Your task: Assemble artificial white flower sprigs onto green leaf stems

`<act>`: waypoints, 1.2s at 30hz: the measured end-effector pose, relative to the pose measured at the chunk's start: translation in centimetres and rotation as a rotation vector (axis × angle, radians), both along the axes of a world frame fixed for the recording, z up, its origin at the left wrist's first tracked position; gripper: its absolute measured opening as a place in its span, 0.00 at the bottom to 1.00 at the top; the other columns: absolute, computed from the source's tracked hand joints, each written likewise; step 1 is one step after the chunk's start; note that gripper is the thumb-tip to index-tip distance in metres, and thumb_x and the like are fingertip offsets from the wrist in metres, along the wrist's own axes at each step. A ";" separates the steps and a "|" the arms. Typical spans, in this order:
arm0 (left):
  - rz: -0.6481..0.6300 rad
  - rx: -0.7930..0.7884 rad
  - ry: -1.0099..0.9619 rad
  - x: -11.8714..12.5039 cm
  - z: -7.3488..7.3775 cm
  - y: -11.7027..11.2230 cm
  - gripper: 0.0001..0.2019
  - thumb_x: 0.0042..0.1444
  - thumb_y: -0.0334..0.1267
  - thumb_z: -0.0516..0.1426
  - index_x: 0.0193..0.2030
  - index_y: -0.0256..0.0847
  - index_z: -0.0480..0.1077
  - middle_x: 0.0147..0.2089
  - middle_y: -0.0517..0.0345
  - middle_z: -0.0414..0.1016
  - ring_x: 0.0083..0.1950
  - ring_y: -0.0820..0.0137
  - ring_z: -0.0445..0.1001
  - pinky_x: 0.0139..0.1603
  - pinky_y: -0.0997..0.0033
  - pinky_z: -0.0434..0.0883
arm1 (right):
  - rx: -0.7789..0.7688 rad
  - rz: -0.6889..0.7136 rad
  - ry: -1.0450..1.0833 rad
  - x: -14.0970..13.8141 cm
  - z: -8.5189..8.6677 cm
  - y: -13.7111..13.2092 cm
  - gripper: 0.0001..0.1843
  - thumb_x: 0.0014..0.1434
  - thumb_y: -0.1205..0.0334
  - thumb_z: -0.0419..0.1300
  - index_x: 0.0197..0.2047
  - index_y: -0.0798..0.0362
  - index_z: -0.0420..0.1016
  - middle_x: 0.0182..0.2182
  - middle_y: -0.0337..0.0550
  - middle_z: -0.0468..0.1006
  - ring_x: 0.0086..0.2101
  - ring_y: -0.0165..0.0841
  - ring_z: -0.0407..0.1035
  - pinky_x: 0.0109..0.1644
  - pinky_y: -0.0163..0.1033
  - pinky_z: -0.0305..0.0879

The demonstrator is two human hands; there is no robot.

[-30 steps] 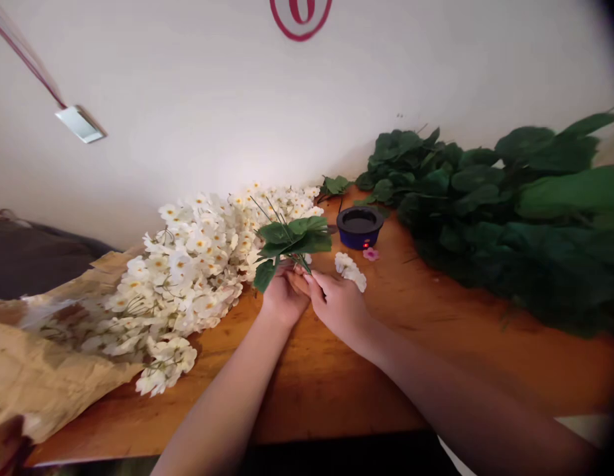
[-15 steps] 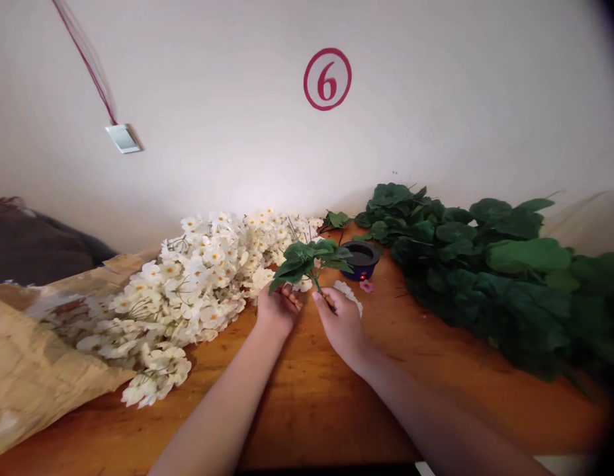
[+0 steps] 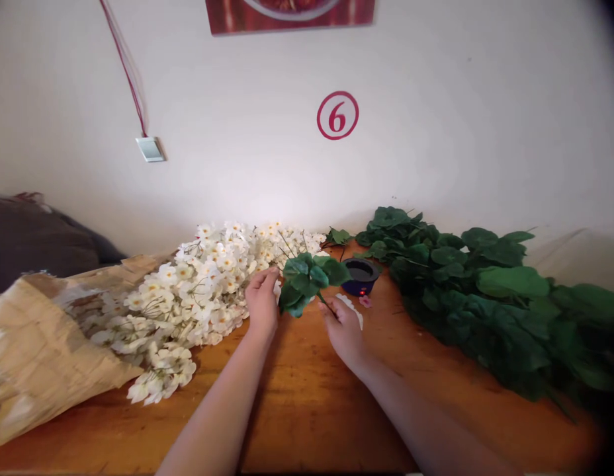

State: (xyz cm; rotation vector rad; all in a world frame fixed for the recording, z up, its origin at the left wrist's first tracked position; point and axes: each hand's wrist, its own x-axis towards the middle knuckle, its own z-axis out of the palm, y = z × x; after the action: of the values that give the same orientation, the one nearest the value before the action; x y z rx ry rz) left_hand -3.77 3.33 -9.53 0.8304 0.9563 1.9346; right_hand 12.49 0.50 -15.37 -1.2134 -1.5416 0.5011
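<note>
Wooden tabletop [image 3: 307, 423] set against a white wall [image 3: 247, 132] marked with a red-ringed numeral 6 [image 3: 337, 116]. White blossom sprays [image 3: 188, 291] are heaped at ten o'clock on brown kraft paper [image 3: 43, 350]; green leaf stems [image 3: 466, 297] are heaped at two o'clock. One green leaf sprig [image 3: 307, 281] is held at twelve o'clock, its stem pinched in the right hand [image 3: 343, 334]; the left hand [image 3: 261, 305] is open, just beside the leaves. Most stock is left in the heaps.

You at the table: a red-ringed number 6 [image 3: 337, 116] on the white wall [image 3: 436, 152] at twelve o'clock, a navy dish [image 3: 359, 288] at one, heaped artificial leaves [image 3: 466, 304] at two, kraft paper [image 3: 39, 357] at nine.
</note>
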 end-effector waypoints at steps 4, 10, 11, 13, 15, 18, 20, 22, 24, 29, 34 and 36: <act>0.065 0.186 0.222 0.1 0.8 -1.2 0.12 0.59 0.44 0.57 0.42 0.41 0.78 0.49 0.53 0.78 0.56 0.66 0.72 0.60 0.69 0.63 | -0.028 0.042 0.070 -0.3 -0.8 0.4 0.15 0.62 0.50 0.52 0.30 0.51 0.69 0.19 0.35 0.68 0.23 0.33 0.64 0.27 0.35 0.58; -0.172 0.266 0.119 1.2 0.8 -1.3 0.19 0.52 0.39 0.65 0.51 0.42 0.72 0.57 0.48 0.74 0.61 0.63 0.70 0.64 0.63 0.62 | -0.071 0.082 0.100 -0.5 -1.3 0.5 0.12 0.53 0.65 0.52 0.20 0.49 0.64 0.18 0.39 0.71 0.23 0.35 0.68 0.27 0.37 0.60; -0.189 0.269 0.112 1.2 0.9 -1.3 0.20 0.51 0.37 0.65 0.51 0.43 0.71 0.58 0.48 0.73 0.62 0.62 0.69 0.65 0.63 0.62 | -0.080 0.100 0.108 -0.6 -1.3 0.5 0.11 0.52 0.67 0.52 0.19 0.49 0.64 0.19 0.40 0.72 0.24 0.35 0.69 0.28 0.38 0.61; -0.218 0.264 0.094 1.2 1.0 -1.4 0.21 0.50 0.36 0.66 0.51 0.43 0.71 0.61 0.47 0.71 0.64 0.61 0.66 0.66 0.63 0.61 | -0.106 0.144 0.150 -0.8 -1.2 0.4 0.11 0.50 0.68 0.51 0.19 0.49 0.65 0.19 0.40 0.73 0.24 0.36 0.71 0.31 0.39 0.64; -0.258 0.257 0.094 1.3 1.1 -1.5 0.22 0.49 0.35 0.67 0.52 0.44 0.71 0.63 0.48 0.68 0.67 0.61 0.63 0.67 0.63 0.60 | -0.133 0.180 0.201 -1.1 -1.2 0.3 0.10 0.49 0.68 0.50 0.20 0.49 0.66 0.19 0.39 0.73 0.24 0.36 0.71 0.32 0.39 0.66; -0.260 0.260 0.146 1.7 1.1 -1.8 0.26 0.49 0.35 0.66 0.56 0.47 0.68 0.68 0.51 0.61 0.71 0.61 0.56 0.70 0.63 0.55 | -0.127 0.253 0.296 -1.7 -1.6 0.3 0.08 0.50 0.67 0.52 0.22 0.49 0.67 0.19 0.39 0.73 0.23 0.35 0.70 0.30 0.40 0.68; -0.237 0.261 0.177 2.1 0.9 -2.0 0.29 0.50 0.35 0.66 0.59 0.50 0.65 0.70 0.54 0.57 0.72 0.63 0.51 0.71 0.64 0.52 | -0.132 0.301 0.374 -2.1 -2.1 0.5 0.07 0.50 0.65 0.54 0.22 0.49 0.67 0.19 0.39 0.72 0.21 0.35 0.68 0.26 0.40 0.68; -0.250 0.248 0.164 2.4 0.8 -2.1 0.31 0.50 0.35 0.66 0.61 0.52 0.63 0.71 0.55 0.54 0.72 0.64 0.51 0.70 0.66 0.55 | -0.153 0.326 0.432 -2.4 -2.5 0.8 0.07 0.51 0.62 0.55 0.22 0.49 0.66 0.19 0.39 0.71 0.19 0.34 0.67 0.24 0.40 0.67; -0.260 0.232 0.109 2.5 0.7 -2.1 0.30 0.50 0.36 0.66 0.59 0.54 0.63 0.72 0.57 0.53 0.71 0.65 0.55 0.67 0.68 0.60 | -0.162 0.348 0.443 -2.5 -2.7 0.9 0.10 0.52 0.59 0.57 0.22 0.49 0.65 0.18 0.39 0.71 0.19 0.34 0.67 0.24 0.41 0.68; -0.229 0.157 -0.064 2.4 0.5 -1.7 0.31 0.45 0.34 0.69 0.54 0.52 0.63 0.66 0.54 0.64 0.61 0.65 0.69 0.55 0.68 0.70 | -0.161 0.427 0.406 -2.3 -1.6 0.4 0.18 0.56 0.47 0.56 0.22 0.50 0.67 0.18 0.38 0.71 0.20 0.33 0.67 0.27 0.41 0.69; -0.257 0.099 -0.161 2.0 0.6 -1.4 0.27 0.40 0.31 0.69 0.48 0.44 0.69 0.40 0.60 0.76 0.39 0.73 0.77 0.44 0.74 0.72 | -0.224 0.472 0.413 -2.3 -0.9 0.1 0.24 0.55 0.39 0.56 0.21 0.50 0.66 0.16 0.37 0.69 0.19 0.32 0.66 0.28 0.40 0.69; -0.305 0.052 -0.180 1.8 0.8 -1.4 0.24 0.39 0.32 0.69 0.45 0.42 0.70 0.35 0.62 0.76 0.33 0.74 0.76 0.39 0.74 0.72 | -0.247 0.475 0.422 -2.3 -1.0 0.1 0.24 0.55 0.39 0.56 0.20 0.51 0.66 0.16 0.37 0.70 0.20 0.32 0.67 0.30 0.40 0.70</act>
State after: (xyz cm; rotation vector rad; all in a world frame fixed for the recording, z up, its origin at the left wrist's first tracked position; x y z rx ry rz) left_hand -1.95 1.89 -8.77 0.7680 0.6346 1.7406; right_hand 10.20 0.62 -16.41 -0.8365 -1.4178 1.2088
